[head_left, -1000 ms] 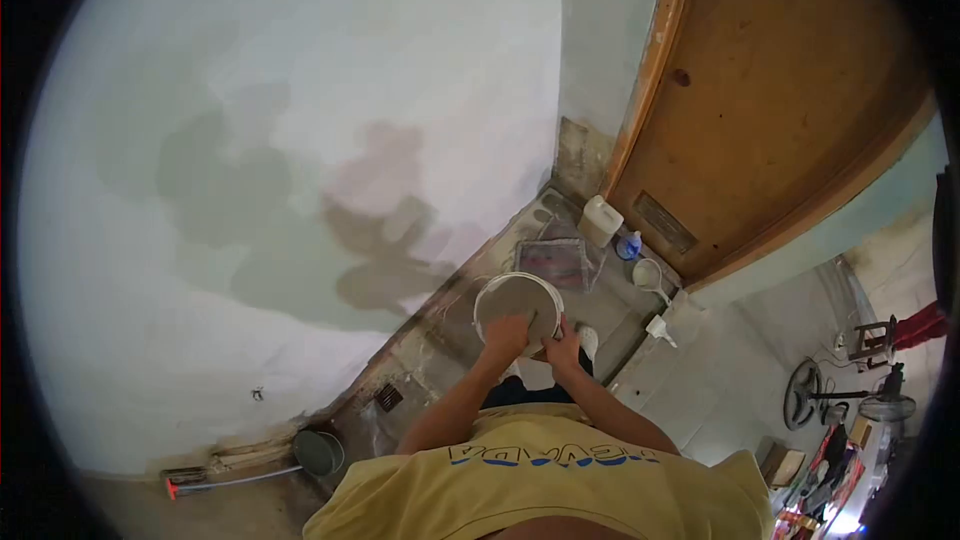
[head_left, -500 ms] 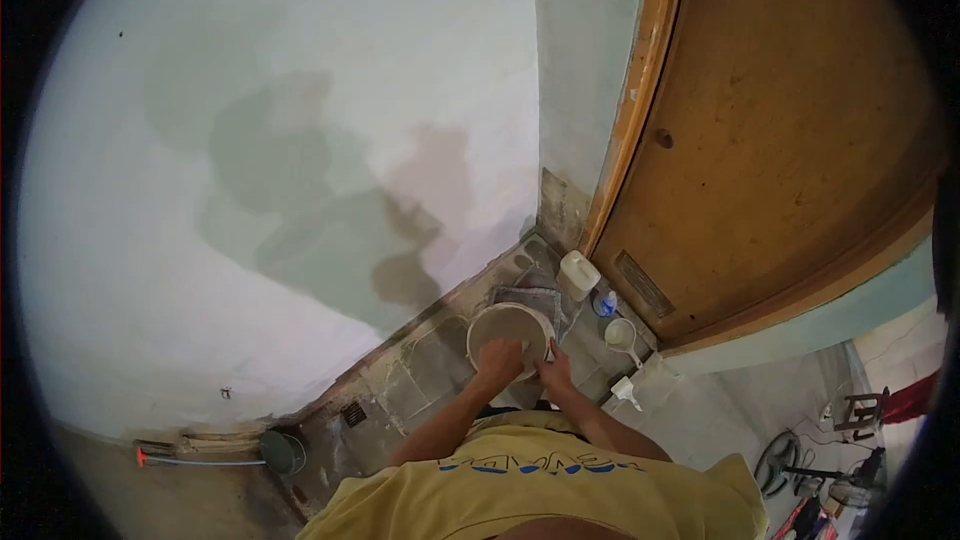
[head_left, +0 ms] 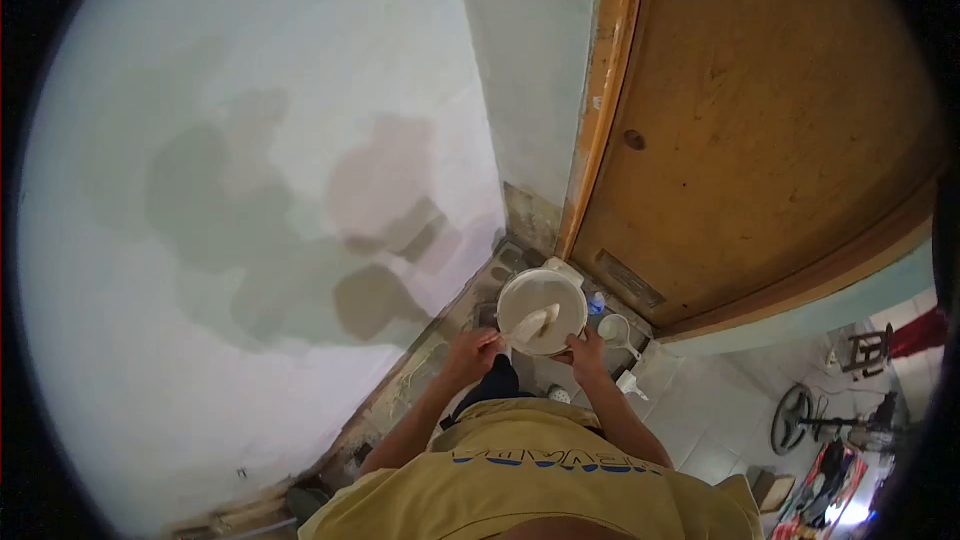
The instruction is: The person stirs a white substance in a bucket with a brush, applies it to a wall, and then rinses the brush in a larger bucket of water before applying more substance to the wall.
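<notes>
A round whitish bucket (head_left: pixel 512 292) is tilted toward me in front of my body. My right hand (head_left: pixel 587 355) grips its near right rim. Inside the bucket lies a pale, elongated thing (head_left: pixel 530 325) whose kind I cannot make out. My left hand (head_left: pixel 474 356) is beside the bucket's lower left edge, its fingers curled together. Whether those fingers hold anything or touch the rim is not clear. Past the bucket, a white jug (head_left: pixel 565 268) shows only in part.
By the brown door (head_left: pixel 760 140) are a blue-and-white bottle (head_left: pixel 596 303), a white dipper (head_left: pixel 613 329) and a white object (head_left: pixel 629 385). A painted wall (head_left: pixel 380 70) rises at left. A black fan (head_left: pixel 793 418) stands at right on the tiled floor (head_left: pixel 690 420).
My left hand has come out of the bucket to its left side. The bucket has moved forward and tilted, now overlapping the white jug, with my right hand still on its rim.
</notes>
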The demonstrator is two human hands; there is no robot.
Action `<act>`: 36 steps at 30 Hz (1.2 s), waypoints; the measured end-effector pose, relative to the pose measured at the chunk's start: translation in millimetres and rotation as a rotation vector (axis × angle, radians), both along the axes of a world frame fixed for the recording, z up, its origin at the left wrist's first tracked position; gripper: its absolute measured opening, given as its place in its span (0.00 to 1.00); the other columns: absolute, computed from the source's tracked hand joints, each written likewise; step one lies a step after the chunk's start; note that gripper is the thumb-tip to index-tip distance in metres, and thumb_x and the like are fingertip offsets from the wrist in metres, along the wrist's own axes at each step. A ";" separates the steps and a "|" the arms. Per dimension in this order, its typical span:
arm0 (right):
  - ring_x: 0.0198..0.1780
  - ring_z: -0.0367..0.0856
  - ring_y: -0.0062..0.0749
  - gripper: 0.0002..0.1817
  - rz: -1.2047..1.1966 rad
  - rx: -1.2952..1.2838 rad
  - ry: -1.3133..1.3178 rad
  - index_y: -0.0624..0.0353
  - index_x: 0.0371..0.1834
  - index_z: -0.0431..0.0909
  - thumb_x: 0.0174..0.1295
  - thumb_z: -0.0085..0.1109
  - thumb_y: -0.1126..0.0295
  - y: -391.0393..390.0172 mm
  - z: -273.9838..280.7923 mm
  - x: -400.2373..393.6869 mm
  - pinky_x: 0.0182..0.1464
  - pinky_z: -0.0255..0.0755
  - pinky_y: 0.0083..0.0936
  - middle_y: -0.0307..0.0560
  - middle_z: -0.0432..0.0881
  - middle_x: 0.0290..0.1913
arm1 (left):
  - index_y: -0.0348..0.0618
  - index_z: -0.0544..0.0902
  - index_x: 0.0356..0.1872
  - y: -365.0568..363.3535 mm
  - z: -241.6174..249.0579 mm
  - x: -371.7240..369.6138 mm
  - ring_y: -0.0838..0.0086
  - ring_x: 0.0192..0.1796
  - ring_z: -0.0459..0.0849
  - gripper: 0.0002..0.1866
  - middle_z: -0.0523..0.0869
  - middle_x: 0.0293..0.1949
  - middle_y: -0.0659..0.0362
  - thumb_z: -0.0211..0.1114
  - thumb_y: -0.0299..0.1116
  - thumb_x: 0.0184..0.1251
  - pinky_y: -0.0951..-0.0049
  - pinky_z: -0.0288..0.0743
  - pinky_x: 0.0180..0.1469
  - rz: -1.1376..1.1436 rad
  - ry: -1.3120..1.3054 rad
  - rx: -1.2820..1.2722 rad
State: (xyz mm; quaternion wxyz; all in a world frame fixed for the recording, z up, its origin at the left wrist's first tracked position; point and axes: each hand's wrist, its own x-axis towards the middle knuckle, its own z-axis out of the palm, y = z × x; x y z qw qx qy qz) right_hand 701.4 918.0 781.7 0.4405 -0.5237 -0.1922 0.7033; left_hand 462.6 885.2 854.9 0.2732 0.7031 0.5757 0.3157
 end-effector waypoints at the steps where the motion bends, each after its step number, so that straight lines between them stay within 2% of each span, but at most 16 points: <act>1: 0.41 0.85 0.49 0.35 -0.024 0.002 -0.011 0.61 0.72 0.51 0.60 0.48 0.81 12.3 3.0 -0.7 0.37 0.87 0.37 0.62 0.77 0.50 | 0.36 0.78 0.28 19.0 -2.0 -7.7 0.59 0.23 0.77 0.06 0.77 0.21 0.49 0.62 0.29 0.61 0.65 0.69 0.26 -0.032 -0.092 0.024; 2: 0.39 0.85 0.47 0.32 -0.079 0.019 -0.010 0.64 0.69 0.54 0.60 0.49 0.81 21.7 1.6 -0.6 0.36 0.87 0.36 0.60 0.77 0.49 | 0.36 0.79 0.29 36.9 1.0 -10.6 0.66 0.21 0.75 0.05 0.76 0.20 0.51 0.61 0.27 0.62 0.69 0.67 0.25 -0.062 -0.186 0.039; 3: 0.38 0.85 0.45 0.28 -0.133 0.036 -0.004 0.66 0.66 0.58 0.60 0.49 0.81 31.0 -0.8 -1.6 0.34 0.87 0.35 0.59 0.78 0.48 | 0.36 0.79 0.29 56.3 4.1 -14.5 0.66 0.21 0.75 0.05 0.76 0.20 0.51 0.61 0.27 0.62 0.69 0.67 0.25 -0.083 -0.193 0.030; 5: 0.36 0.85 0.43 0.25 -0.230 0.055 0.027 0.68 0.62 0.61 0.60 0.49 0.80 51.0 20.0 -4.9 0.32 0.86 0.34 0.58 0.78 0.47 | 0.37 0.81 0.32 106.1 32.0 -24.3 0.81 0.22 0.69 0.04 0.73 0.19 0.60 0.61 0.26 0.64 0.77 0.64 0.24 -0.215 -0.321 0.111; 7: 0.34 0.84 0.41 0.21 -0.325 0.066 0.054 0.69 0.58 0.65 0.60 0.49 0.80 68.7 37.6 -7.8 0.30 0.86 0.32 0.57 0.78 0.45 | 0.37 0.81 0.33 158.5 53.6 -24.7 0.87 0.23 0.66 0.03 0.71 0.19 0.67 0.62 0.26 0.64 0.80 0.63 0.24 -0.233 -0.380 0.177; 8: 0.34 0.84 0.40 0.19 -0.367 0.107 0.072 0.69 0.55 0.68 0.59 0.49 0.79 76.0 42.8 -9.0 0.31 0.85 0.33 0.54 0.79 0.43 | 0.36 0.81 0.33 183.2 79.5 -23.9 0.88 0.23 0.66 0.03 0.72 0.20 0.69 0.62 0.25 0.64 0.82 0.62 0.23 -0.225 -0.399 0.213; 10: 0.33 0.83 0.37 0.14 -0.397 0.188 0.093 0.68 0.48 0.72 0.57 0.49 0.79 83.7 63.8 -11.2 0.33 0.85 0.33 0.50 0.80 0.40 | 0.37 0.82 0.34 242.8 131.3 -22.3 0.88 0.23 0.67 0.04 0.73 0.20 0.70 0.64 0.26 0.63 0.82 0.63 0.23 -0.250 -0.339 0.364; 13: 0.34 0.84 0.37 0.14 -0.511 0.205 0.123 0.70 0.49 0.71 0.58 0.49 0.79 85.7 69.1 -5.7 0.32 0.85 0.30 0.51 0.79 0.42 | 0.38 0.83 0.35 324.5 196.1 -20.4 0.85 0.21 0.68 0.06 0.76 0.19 0.64 0.65 0.31 0.63 0.80 0.65 0.23 -0.215 -0.277 0.712; 15: 0.33 0.83 0.37 0.15 -0.526 0.195 0.087 0.69 0.49 0.70 0.58 0.49 0.78 80.2 69.7 2.3 0.32 0.85 0.31 0.51 0.79 0.41 | 0.37 0.83 0.37 348.5 235.1 -18.1 0.84 0.21 0.68 0.07 0.76 0.19 0.62 0.65 0.31 0.63 0.80 0.67 0.24 -0.157 -0.339 0.743; 18: 0.33 0.83 0.37 0.16 -0.556 0.202 0.057 0.68 0.50 0.70 0.58 0.49 0.77 73.7 64.5 15.5 0.34 0.85 0.32 0.51 0.79 0.41 | 0.33 0.83 0.37 381.4 261.2 -15.3 0.82 0.21 0.70 0.10 0.78 0.19 0.59 0.65 0.31 0.63 0.79 0.69 0.25 -0.157 -0.359 0.825; 22: 0.33 0.83 0.40 0.15 -0.577 0.128 0.045 0.68 0.48 0.69 0.57 0.50 0.77 64.7 46.0 33.1 0.33 0.86 0.35 0.51 0.78 0.40 | 0.30 0.82 0.37 399.5 255.8 -29.3 0.80 0.21 0.73 0.11 0.82 0.22 0.56 0.65 0.31 0.63 0.80 0.71 0.26 -0.067 -0.290 0.845; 24: 0.33 0.83 0.41 0.14 -0.567 0.083 0.032 0.67 0.48 0.70 0.57 0.50 0.77 55.3 38.0 37.2 0.32 0.86 0.35 0.52 0.78 0.40 | 0.31 0.83 0.41 393.8 242.3 -44.4 0.81 0.29 0.79 0.13 0.86 0.31 0.56 0.67 0.34 0.63 0.79 0.76 0.33 0.104 -0.161 0.782; 26: 0.37 0.83 0.44 0.14 -0.571 0.043 0.026 0.71 0.45 0.72 0.54 0.48 0.79 50.8 36.8 37.8 0.38 0.86 0.40 0.55 0.79 0.41 | 0.31 0.83 0.41 386.8 235.0 -51.0 0.81 0.29 0.80 0.14 0.87 0.31 0.55 0.67 0.34 0.63 0.79 0.76 0.33 0.099 -0.184 0.775; 31: 0.35 0.83 0.44 0.12 -0.557 0.017 0.041 0.70 0.43 0.72 0.55 0.49 0.79 47.1 15.1 35.4 0.37 0.85 0.40 0.54 0.80 0.39 | 0.30 0.83 0.40 371.0 247.5 -29.5 0.81 0.30 0.80 0.14 0.87 0.32 0.54 0.67 0.33 0.62 0.80 0.76 0.34 0.017 -0.215 0.791; 33: 0.35 0.83 0.44 0.12 -0.538 0.028 0.047 0.70 0.42 0.72 0.55 0.49 0.79 48.3 10.5 32.2 0.37 0.85 0.40 0.54 0.80 0.39 | 0.30 0.83 0.40 374.7 251.0 -18.1 0.80 0.30 0.81 0.14 0.87 0.32 0.53 0.67 0.33 0.62 0.79 0.76 0.34 -0.039 -0.248 0.711; 36: 0.34 0.83 0.43 0.11 -0.528 0.003 0.045 0.69 0.42 0.73 0.56 0.48 0.79 44.9 7.5 25.7 0.38 0.85 0.41 0.53 0.80 0.38 | 0.30 0.83 0.40 383.2 242.1 -15.3 0.81 0.29 0.80 0.13 0.86 0.30 0.54 0.67 0.32 0.62 0.79 0.76 0.33 0.002 -0.314 0.758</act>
